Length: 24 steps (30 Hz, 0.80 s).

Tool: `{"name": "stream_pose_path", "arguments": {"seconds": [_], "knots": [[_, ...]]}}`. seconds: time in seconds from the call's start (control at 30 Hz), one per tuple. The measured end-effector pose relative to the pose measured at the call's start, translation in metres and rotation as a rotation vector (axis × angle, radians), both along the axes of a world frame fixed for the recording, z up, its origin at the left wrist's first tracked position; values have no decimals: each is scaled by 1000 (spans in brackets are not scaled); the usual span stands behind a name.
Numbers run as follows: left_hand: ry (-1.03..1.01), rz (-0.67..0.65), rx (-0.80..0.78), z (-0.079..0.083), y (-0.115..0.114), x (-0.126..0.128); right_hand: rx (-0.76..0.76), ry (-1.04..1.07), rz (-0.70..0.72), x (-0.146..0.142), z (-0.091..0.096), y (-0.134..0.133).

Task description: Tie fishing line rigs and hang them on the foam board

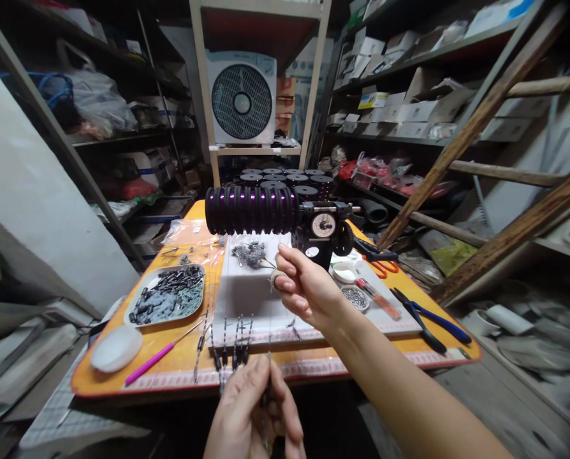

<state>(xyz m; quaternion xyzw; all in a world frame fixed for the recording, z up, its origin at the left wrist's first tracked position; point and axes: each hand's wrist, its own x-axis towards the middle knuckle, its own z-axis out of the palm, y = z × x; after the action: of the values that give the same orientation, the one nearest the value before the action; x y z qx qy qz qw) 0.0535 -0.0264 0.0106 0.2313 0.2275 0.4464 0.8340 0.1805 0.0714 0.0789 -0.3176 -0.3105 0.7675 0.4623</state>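
My left hand (pixel 254 408) is low at the table's front edge, thumb and fingers pinched on a thin, dark, rod-like piece whose tip points up. My right hand (pixel 308 287) reaches over the white board (pixel 247 299), fingers curled, with a pale wrap round one finger. At its fingertips a thin strand (pixel 268 262) runs toward a tangled heap of small grey metal pieces (pixel 250 254). Several dark beaded rigs (pixel 234 350) hang over the board's front edge beside my left hand. Behind my right hand is a winding device (pixel 321 226) with a row of purple-and-black spools (pixel 251 210).
On the left are a tray (pixel 201 299) of small dark and pale parts, a white lid (pixel 116 349) and a pink-handled needle tool (pixel 151 363). Blue-handled pliers (pixel 428 322), orange-handled scissors (pixel 385 266) and a dish of metal beads (pixel 355 298) lie right. A wooden ladder (pixel 457 153) leans nearby.
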Motion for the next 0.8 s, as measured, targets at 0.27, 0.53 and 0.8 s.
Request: {"name": "stream_pose_path", "arguments": {"seconds": [0.27,0.53,0.8], "knots": [[-17,-10,32,-1,-1,0,46,38,27,1,1,-1],[27,8,61,-11,0,-3,107,-17,36,5,0,-4],[61,-10,68,-31,-7,-9,293,-387,291,20,-37,-31]]}}
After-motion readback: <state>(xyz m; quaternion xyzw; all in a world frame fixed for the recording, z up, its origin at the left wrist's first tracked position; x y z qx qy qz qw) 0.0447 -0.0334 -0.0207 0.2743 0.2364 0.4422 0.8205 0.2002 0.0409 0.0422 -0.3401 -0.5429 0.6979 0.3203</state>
